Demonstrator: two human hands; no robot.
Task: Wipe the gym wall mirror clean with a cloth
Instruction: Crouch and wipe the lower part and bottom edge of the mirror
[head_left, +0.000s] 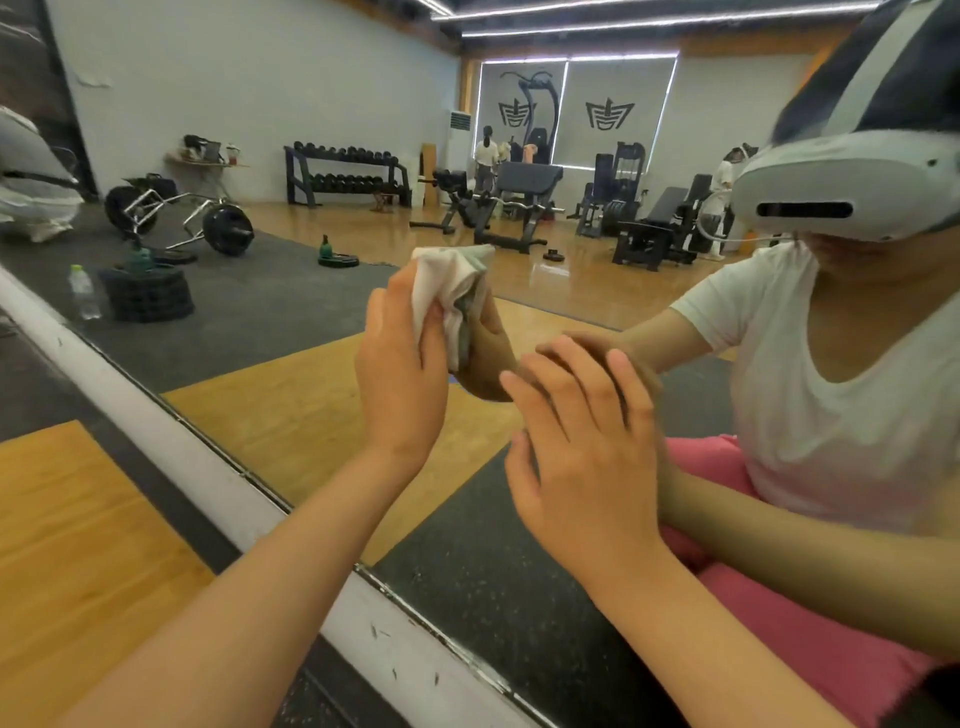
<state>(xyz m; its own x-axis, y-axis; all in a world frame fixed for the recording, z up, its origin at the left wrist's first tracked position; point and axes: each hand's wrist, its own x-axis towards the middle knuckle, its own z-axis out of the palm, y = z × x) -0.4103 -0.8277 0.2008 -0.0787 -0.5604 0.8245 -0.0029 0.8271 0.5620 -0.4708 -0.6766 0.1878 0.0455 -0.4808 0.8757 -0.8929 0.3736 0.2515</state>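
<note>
The wall mirror (291, 374) fills most of the head view and reaches down to a white base strip. My left hand (400, 374) grips a bunched white cloth (447, 283) and holds it against the glass at centre. To its right and lower, my right hand (582, 447) rests flat on the mirror with fingers spread and holds nothing. Both hands meet their own reflections in the glass.
The white base strip (171, 441) runs diagonally from the left edge to the bottom centre, with wood and black rubber floor on my side of it. The glass reflects a person in a headset, a water bottle, weight plates, a dumbbell rack and benches.
</note>
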